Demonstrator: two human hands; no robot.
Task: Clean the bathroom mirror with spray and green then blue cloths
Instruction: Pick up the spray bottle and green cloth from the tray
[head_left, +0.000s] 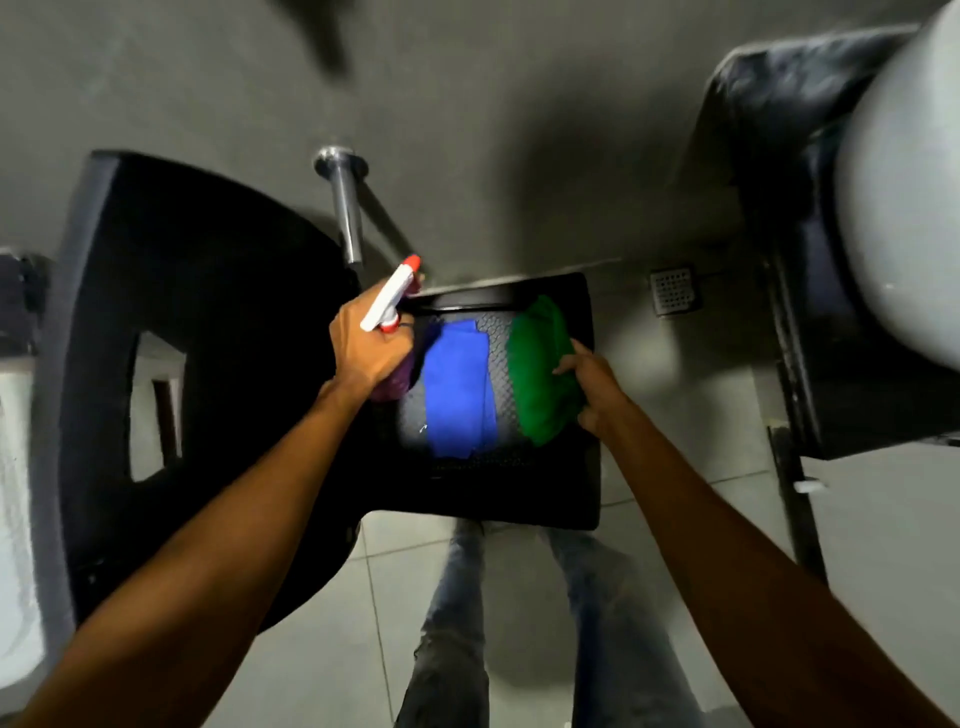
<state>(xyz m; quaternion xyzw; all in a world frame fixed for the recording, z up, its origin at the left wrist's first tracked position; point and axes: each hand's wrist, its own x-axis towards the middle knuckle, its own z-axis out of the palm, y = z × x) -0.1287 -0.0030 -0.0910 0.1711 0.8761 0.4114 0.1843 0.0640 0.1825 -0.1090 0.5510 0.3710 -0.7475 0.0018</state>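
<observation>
We stand in a bathroom: pale floor tiles (395, 597), a square drain (674, 291) set in the floor at the foot of the grey wall (519, 130), a chrome pipe (345, 208) coming off that wall, and a white basin (904, 208) at our right.

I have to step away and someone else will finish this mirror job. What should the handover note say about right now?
Left hand: closed around the spray bottle, lifted at the left edge of the black stool.
Right hand: gripping the green cloth at the stool's right side.
Blue cloth: lying flat on the stool seat, untouched.
Done: spray and green cloth are in hand.
Left: the mirror is not in view, so no cleaning can be confirmed. Spray it, wipe with green, then come back for blue and wipe again.
</observation>
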